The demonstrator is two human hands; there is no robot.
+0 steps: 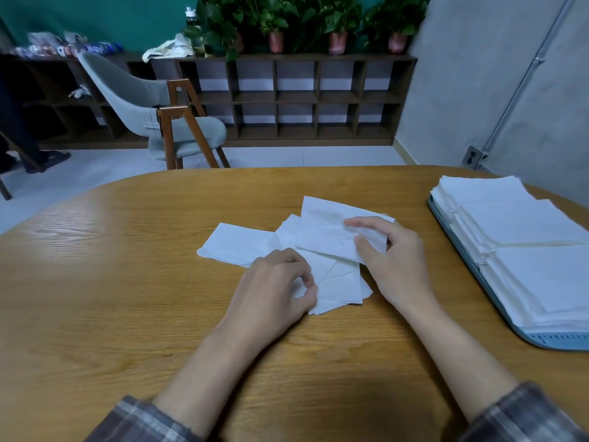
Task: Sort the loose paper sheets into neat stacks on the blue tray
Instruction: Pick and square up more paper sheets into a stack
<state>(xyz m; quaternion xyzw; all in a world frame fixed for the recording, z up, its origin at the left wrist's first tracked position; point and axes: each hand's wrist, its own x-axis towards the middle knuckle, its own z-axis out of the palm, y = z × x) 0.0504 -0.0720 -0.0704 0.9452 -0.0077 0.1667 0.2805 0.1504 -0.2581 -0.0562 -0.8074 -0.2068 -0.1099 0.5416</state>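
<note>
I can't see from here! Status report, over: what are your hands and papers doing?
Left hand pinches loose sheets. Right hand pinches top sheet. Stacks sit on blue tray. Nothing blocks the way.

White sheets (pixel 331 237), blue tray (pixel 478 275)

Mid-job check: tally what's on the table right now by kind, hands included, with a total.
Blue tray: 1
Paper stacks on the tray: 3
Loose sheet pile: 1 (the sheets overlap, so I cannot count them)
Hands: 2, left hand and right hand, both pinching the pile
Total: 7
</note>
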